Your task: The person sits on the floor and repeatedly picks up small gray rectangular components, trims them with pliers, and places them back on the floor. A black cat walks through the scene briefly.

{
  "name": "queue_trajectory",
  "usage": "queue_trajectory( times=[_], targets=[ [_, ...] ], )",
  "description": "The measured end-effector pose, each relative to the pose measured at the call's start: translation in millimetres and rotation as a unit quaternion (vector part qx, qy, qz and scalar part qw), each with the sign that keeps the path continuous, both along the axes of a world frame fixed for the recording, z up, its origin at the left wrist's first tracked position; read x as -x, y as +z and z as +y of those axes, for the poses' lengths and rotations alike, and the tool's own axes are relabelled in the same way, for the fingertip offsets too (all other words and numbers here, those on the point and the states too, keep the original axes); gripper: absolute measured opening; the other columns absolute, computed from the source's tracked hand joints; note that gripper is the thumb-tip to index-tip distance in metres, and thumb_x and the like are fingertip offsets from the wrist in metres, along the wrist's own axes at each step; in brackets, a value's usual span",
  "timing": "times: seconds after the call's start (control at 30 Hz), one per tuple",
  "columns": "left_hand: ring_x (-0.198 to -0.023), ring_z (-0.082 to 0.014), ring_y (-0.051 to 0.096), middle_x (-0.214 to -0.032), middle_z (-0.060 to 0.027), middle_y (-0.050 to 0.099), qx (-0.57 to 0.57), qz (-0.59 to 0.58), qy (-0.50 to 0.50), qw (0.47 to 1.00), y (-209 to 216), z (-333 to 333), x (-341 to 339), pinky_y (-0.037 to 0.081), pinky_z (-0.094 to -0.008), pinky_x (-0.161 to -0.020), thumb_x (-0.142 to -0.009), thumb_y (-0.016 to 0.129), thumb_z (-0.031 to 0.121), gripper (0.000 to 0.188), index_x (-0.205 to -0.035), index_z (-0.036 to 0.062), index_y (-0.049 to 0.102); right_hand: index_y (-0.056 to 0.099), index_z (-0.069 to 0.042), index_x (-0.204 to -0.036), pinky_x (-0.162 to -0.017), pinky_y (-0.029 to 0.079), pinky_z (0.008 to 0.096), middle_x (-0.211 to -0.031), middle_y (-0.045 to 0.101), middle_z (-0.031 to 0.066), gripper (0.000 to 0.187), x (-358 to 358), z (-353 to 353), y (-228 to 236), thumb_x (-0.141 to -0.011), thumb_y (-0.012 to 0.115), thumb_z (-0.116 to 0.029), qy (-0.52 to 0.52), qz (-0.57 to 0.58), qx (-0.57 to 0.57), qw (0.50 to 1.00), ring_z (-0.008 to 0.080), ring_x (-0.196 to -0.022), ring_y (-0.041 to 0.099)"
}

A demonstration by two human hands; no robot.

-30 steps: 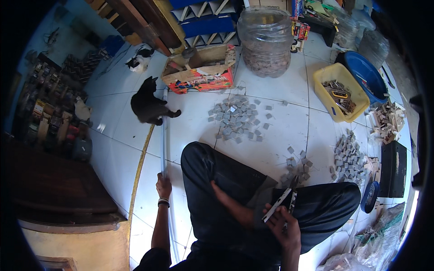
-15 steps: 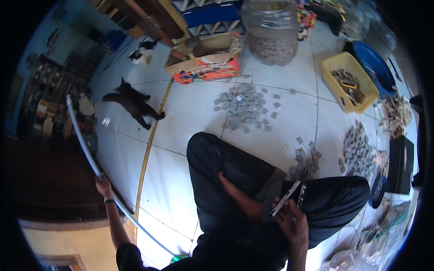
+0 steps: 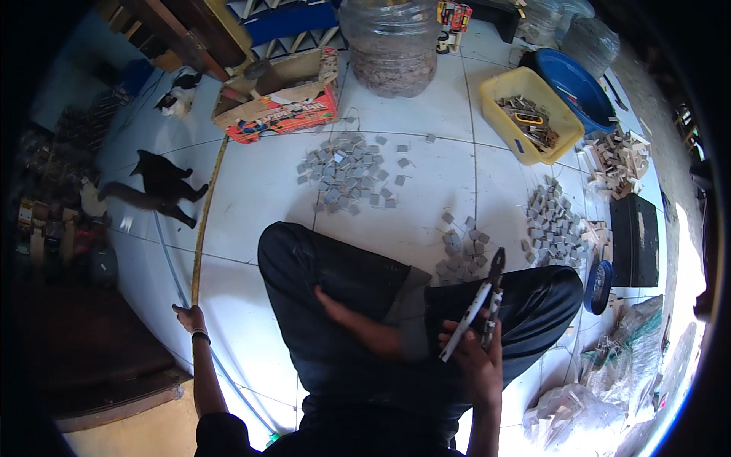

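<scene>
At the left, my left hand (image 3: pixel 189 317) is closed around a long, thin, pale grey tube (image 3: pixel 169 263). The tube slants from beside a dark cat down toward my lap. My right hand (image 3: pixel 481 364) holds a pair of pliers (image 3: pixel 466 324) with pale handles above my right thigh, the dark jaws pointing away from me. Just past the jaws lies a small heap of grey square pieces with thin wires (image 3: pixel 461 251). A wider spread of such pieces (image 3: pixel 346 171) covers the floor farther off, and another pile (image 3: pixel 552 221) sits to the right.
A dark cat (image 3: pixel 164 186) stands at the left; a black-and-white cat (image 3: pixel 181 91) is behind it. Farther back are a torn cardboard box (image 3: pixel 282 116) and a big clear plastic container (image 3: pixel 392 57). On the right stand a yellow bin (image 3: pixel 499 126), a blue basin (image 3: pixel 601 107) and plastic bags (image 3: pixel 575 415).
The view has swung right, so the scene sits farther left. My left hand has lowered the tube's far end. The pliers, still in my right hand, now point farther forward.
</scene>
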State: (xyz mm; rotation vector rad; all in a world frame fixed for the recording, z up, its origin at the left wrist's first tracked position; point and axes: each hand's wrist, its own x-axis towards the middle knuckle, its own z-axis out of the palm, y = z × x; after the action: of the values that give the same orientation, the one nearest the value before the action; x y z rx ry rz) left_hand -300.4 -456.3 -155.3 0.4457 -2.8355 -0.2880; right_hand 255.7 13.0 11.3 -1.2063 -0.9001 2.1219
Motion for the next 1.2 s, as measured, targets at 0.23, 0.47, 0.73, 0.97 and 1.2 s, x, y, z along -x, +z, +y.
queue_trajectory(
  times=[0.23,0.47,0.73,0.97,1.2],
  targets=[
    [-0.139,-0.0427,0.053,-0.147,-0.0209,0.058,-0.122,0.187,-0.374,0.900,45.3,233.7,-78.9,0.042,-0.0471,-0.119,-0.084,0.066,-0.009,0.065,-0.146,-0.0007,0.053,0.029,-0.007,-0.163,-0.105,0.058,0.0562,-0.147,0.056,0.0276,0.071,-31.3,15.0,5.0,-0.102,0.067,-0.009,-0.018,0.090,-0.064,0.994,0.0424,-0.125,0.068],
    [-0.104,-0.0397,0.070,-0.109,-0.0187,0.073,-0.267,-0.075,-0.688,0.670,40.6,486.6,-229.9,0.054,-0.0470,-0.093,-0.086,0.072,0.008,0.026,-0.112,0.0037,0.071,0.029,-0.010,-0.162,-0.094,0.062,0.0506,-0.128,0.065,0.0220,0.071,-6.7,6.6,-2.4,-0.100,0.062,0.002,-0.021,0.010,-0.081,0.996,0.0340,-0.109,0.072],
    [-0.104,-0.0374,0.064,-0.107,-0.0154,0.063,-0.253,-0.126,-0.734,0.617,-21.1,595.0,-293.3,0.054,-0.0466,-0.093,-0.085,0.068,-0.007,0.030,-0.113,0.0024,0.069,0.032,-0.019,-0.166,-0.085,0.056,0.0460,-0.107,0.062,0.0123,0.061,2.2,6.2,9.6,-0.111,0.058,-0.027,-0.004,0.136,0.030,0.990,0.0257,-0.092,0.064],
    [-0.091,-0.0210,0.070,-0.104,-0.0098,0.071,-0.531,-0.218,-0.607,0.549,58.9,520.4,-284.8,0.056,-0.0309,-0.083,-0.092,0.074,-0.001,0.015,-0.106,0.0010,0.071,0.042,-0.001,-0.158,-0.093,0.058,0.0364,-0.114,0.072,0.0141,0.050,17.2,-1.4,-4.8,-0.110,0.055,-0.007,0.099,-0.127,-0.149,0.976,0.0212,-0.106,0.073],
    [-0.088,-0.0222,0.073,-0.102,-0.0121,0.073,-0.497,-0.140,-0.599,0.612,147.1,451.5,-300.6,0.057,-0.0313,-0.080,-0.092,0.072,-0.004,0.018,-0.109,0.0012,0.075,0.034,-0.005,-0.163,-0.094,0.057,0.0361,-0.113,0.076,0.0160,0.062,44.1,-7.4,18.6,-0.105,0.055,0.001,0.227,-0.233,-0.261,0.909,0.0242,-0.106,0.075]
  ],
)
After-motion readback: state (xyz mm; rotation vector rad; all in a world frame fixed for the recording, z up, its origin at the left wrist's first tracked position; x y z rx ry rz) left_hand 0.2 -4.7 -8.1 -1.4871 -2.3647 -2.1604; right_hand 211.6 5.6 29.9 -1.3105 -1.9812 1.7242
